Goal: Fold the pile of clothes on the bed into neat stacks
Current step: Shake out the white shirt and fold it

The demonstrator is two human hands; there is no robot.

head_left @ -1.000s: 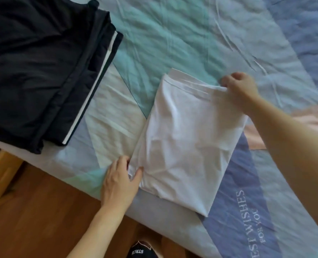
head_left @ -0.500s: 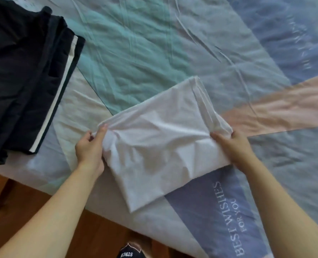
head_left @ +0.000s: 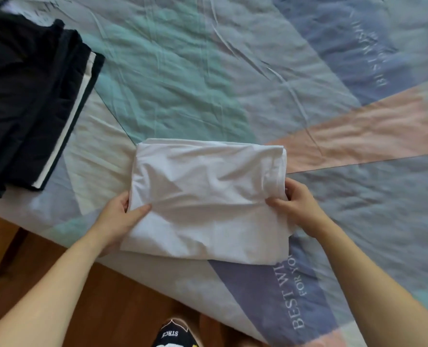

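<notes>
Where the wooden floor [head_left: 87, 304] meets the near edge of the bed [head_left: 195, 71], a dark slipper [head_left: 174, 336] with white lettering is seen at the bottom of the view. Just beyond it, a folded white garment [head_left: 207, 196] is lain on the patterned bedspread, near the bed's edge. Its left side is gripped by the left hand [head_left: 116, 216], thumb on top and fingers tucked underneath. Its right side is pinched by the right hand [head_left: 298, 206], fingers curled round the layered edge. Farther off, to the left, a stack of folded black clothes [head_left: 30, 101] with a white stripe is set on the bed, well apart from the white garment.
</notes>
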